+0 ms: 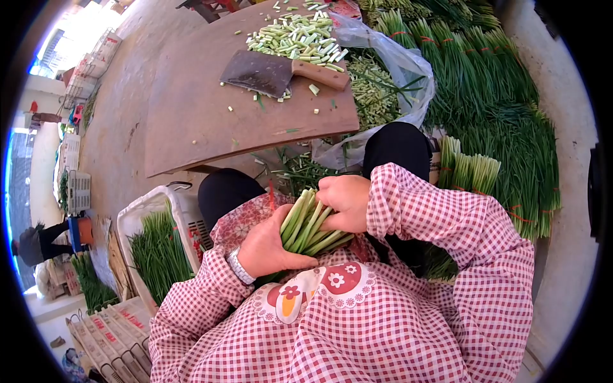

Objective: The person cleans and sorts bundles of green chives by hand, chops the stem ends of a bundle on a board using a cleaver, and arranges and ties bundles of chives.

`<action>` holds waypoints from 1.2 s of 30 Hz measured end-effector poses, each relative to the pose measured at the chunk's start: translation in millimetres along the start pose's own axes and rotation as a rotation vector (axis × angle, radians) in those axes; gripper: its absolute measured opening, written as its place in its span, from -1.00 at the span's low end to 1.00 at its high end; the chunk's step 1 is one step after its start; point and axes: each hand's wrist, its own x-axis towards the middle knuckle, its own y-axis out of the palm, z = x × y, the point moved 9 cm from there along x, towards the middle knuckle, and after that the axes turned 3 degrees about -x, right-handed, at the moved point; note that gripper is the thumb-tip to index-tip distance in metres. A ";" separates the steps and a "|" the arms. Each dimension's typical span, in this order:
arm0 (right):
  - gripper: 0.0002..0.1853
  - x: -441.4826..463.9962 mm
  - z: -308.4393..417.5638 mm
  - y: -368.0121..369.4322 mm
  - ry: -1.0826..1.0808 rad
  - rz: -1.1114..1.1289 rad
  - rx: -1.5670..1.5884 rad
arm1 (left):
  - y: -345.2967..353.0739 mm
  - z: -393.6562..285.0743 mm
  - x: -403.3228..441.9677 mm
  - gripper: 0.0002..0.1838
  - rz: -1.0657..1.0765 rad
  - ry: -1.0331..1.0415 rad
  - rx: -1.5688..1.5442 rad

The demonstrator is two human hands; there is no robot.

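Note:
A bunch of garlic chives point(305, 226), pale stem ends pointing up and away, is held over my lap. My left hand point(263, 249) is closed around its left side, thumb across the front and a watch on the wrist. At the right of the stems, my right hand point(346, 203) is closed with fingers bent against the stalks; its fingertips are partly hidden. The lower, leafy part of the bunch is mostly hidden by my hands and the checked smock. Ahead on the table point(185, 121) lies a cleaver point(258, 71) with a wooden handle point(319, 75).
Cut stem pieces point(297, 37) are heaped beyond the cleaver. A clear plastic bag point(415, 67) holds more cuttings at the table's right. Tied chive bundles point(472, 76) cover the right side. A white crate point(143, 207) with chives stands left; a person point(41, 244) is farther off.

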 end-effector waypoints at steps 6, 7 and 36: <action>-0.73 2.5 -23.3 -3.1 0.041 0.001 0.295 | -2.5 4.5 1.6 -0.04 0.003 0.010 0.009; -0.74 4.3 -26.6 -1.6 0.073 0.009 0.355 | -1.9 8.4 3.3 -0.06 0.023 0.023 -0.075; -0.70 -4.8 6.2 -13.9 -0.203 -0.179 0.363 | -15.8 34.0 -1.0 -0.15 0.161 -0.155 -0.852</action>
